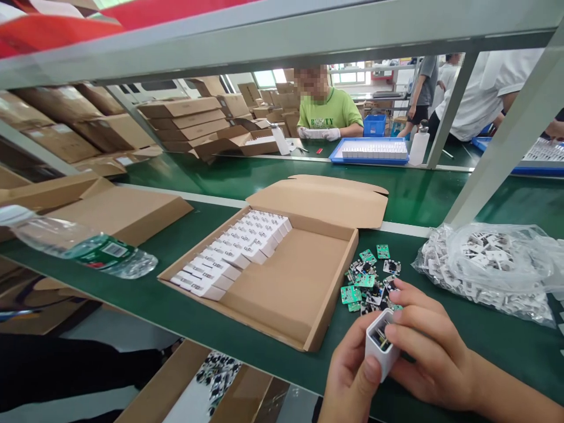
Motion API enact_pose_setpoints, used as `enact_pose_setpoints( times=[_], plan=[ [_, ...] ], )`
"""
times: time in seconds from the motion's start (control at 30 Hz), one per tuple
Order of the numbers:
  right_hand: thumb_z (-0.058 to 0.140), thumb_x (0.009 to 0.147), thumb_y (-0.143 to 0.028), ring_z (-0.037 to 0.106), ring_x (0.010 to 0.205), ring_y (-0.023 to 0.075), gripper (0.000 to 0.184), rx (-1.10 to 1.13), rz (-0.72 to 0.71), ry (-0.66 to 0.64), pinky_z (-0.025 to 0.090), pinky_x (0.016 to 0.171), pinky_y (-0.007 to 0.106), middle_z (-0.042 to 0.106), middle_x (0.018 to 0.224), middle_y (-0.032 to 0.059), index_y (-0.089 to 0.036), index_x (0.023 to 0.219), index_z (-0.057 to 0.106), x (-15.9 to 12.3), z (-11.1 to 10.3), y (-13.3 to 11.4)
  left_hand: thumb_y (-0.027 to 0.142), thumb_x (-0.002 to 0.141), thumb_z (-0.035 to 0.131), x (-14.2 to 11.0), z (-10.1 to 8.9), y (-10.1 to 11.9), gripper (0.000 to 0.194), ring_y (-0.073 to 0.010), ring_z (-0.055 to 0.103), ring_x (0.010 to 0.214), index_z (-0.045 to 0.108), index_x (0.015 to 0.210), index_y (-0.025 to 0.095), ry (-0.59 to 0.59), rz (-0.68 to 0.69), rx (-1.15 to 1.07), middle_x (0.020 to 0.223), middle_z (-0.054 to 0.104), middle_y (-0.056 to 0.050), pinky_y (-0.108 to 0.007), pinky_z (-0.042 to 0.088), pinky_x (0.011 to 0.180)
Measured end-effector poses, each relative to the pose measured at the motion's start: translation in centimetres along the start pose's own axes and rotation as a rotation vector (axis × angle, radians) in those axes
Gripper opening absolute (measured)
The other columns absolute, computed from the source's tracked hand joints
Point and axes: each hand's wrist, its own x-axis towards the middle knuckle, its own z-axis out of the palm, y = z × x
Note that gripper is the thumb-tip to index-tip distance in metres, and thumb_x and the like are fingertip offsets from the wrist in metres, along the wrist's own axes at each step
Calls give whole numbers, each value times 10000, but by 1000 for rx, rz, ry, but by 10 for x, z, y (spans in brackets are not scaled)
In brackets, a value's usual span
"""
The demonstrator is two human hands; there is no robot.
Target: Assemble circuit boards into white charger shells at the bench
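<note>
My left hand (351,371) is closed around a white plastic charger housing (384,359), thumb on its near side. The housing's open end faces up toward me, and a circuit board (381,339) shows inside it. From the right, my right hand (429,346) grips the same housing, its bent fingertips at the open rim. Beyond my hands lies a loose pile of small circuit boards (365,281), some green side up. To the left, an open cardboard box (291,288) holds rows of white housings (233,252) along its left side.
A clear bag (489,270) of small white parts lies at the right. A plastic bottle (83,244) lies on its side at the left, near a cardboard box (127,211). Shelf posts rise beyond the bench. Across it, a person (329,111) in gloves sits behind a blue tray (370,151).
</note>
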Motion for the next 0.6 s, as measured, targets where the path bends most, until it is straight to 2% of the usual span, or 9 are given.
enact_pose_setpoints(
  times=[0.17, 0.33, 0.43, 0.5, 0.53, 0.6],
  plan=[
    [542, 866, -94, 455, 1262, 269, 256, 30, 43, -136, 362, 1160, 455, 551, 1052, 132, -61, 1119, 561, 4, -6, 0, 591, 697, 757, 0, 0, -1, 601, -292, 634, 1000, 704, 1123, 170, 52, -13, -17, 1035, 701, -115, -358, 485, 893],
    [593, 835, -110, 512, 1208, 248, 300, 265, 201, -232, 458, 1064, 392, 580, 1051, 132, -111, 1129, 530, 6, -5, 4, 574, 688, 776, 2, -9, 7, 643, -243, 644, 899, 657, 1162, 156, 52, -138, 48, 940, 698, -96, -269, 487, 722],
    [640, 837, -167, 575, 1089, 215, 283, 430, 283, -542, 515, 952, 325, 604, 1084, 111, -145, 1106, 554, 7, -2, 4, 551, 637, 821, -2, -23, 8, 663, -184, 634, 788, 667, 1155, 167, 47, -260, 135, 874, 697, -57, -229, 470, 687],
    [719, 801, -244, 589, 1041, 214, 363, 457, 298, -765, 527, 910, 318, 609, 1128, 103, -151, 1119, 570, 5, 0, 0, 529, 607, 847, -7, -35, 3, 644, -179, 636, 782, 690, 1122, 175, 63, -324, 202, 869, 707, -45, -225, 476, 694],
    [751, 779, -283, 588, 1051, 223, 436, 441, 283, -830, 525, 915, 327, 606, 1159, 107, -147, 1150, 567, 3, 1, -3, 522, 602, 851, -10, -41, -2, 619, -188, 645, 808, 700, 1095, 179, 78, -329, 234, 882, 715, -46, -233, 487, 718],
    [753, 784, -346, 591, 1067, 238, 518, 371, 242, -851, 526, 919, 342, 613, 1183, 114, -133, 1209, 548, -1, -2, -8, 519, 615, 844, -15, -51, -14, 565, -203, 662, 837, 702, 1050, 187, 116, -296, 288, 909, 731, -53, -256, 509, 763]
  ],
)
